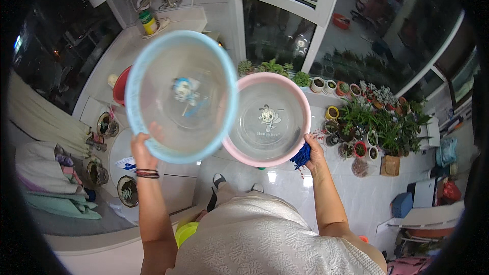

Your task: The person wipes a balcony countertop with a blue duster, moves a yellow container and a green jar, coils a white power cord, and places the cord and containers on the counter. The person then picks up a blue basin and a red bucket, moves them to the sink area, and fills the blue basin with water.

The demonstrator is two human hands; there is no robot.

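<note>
My left hand [144, 151] grips the lower left rim of a large translucent plastic basin with a light blue rim [131, 103]. Its fingers show faintly through the wall, and a blurred cartoon print marks its bottom. On the right, my right hand [315, 152] holds the lower right rim of a smaller translucent basin with a pink rim [305, 103]. That one bears a bee print. The blue rim overlaps the pink basin's left edge. A bundle of dark blue strands [301, 156] hangs by my right fingers; whether they hold it too is unclear.
Potted plants [370, 122] crowd the floor to the right, beside a window and glass door [321, 19]. At left, a white counter [114, 149] carries a potted succulent [128, 191] and glass jars. A red bucket [121, 86] stands behind the blue-rimmed basin. A yellow-green container [186, 233] is near my left side.
</note>
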